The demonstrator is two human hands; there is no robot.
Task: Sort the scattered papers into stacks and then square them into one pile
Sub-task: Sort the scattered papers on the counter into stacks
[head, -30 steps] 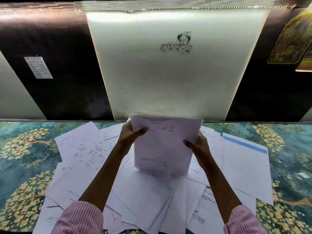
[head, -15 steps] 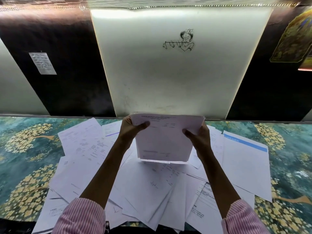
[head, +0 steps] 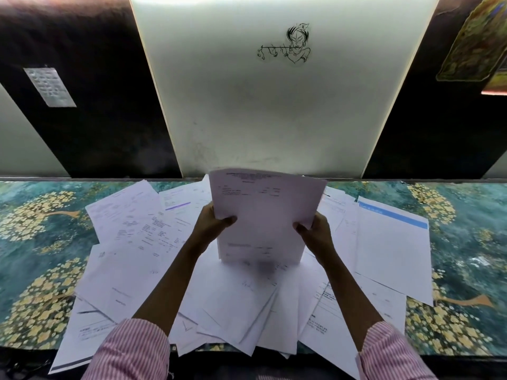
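In the centre of the frame a bundle (head: pixel 263 215) of papers stands upright above the loose sheets (head: pixel 131 231) that cover the worktop (head: pixel 41 229). The left hand (head: pixel 211 229) pinches the bundle's left edge, thumb on the front and fingers behind. The right hand (head: pixel 315 234) does the same on the right edge, so each grip is closed on the paper at about mid-height. The bundle's lower edge is blurred, and I cannot tell whether it touches the sheets beneath.

The main risk lies there. Any tapping to square the bundle would land on a slippery layer of loose paper, not on bare worktop. The lower edges may skid, or catch under a sheet, and come out uneven. Much of the bundle rises unsupported above the thumbs. If either grip slackens for a tap, that upper part may fan out and sheets could slide free.

At the bottom of the frame the overhanging sheets (head: pixel 241 338) stick out past the near edge of the worktop, close to the sleeves, and a brushing forearm could push them off. The blue-banded sheet (head: pixel 392 242) at the right lies apart from the hands and looks safe.
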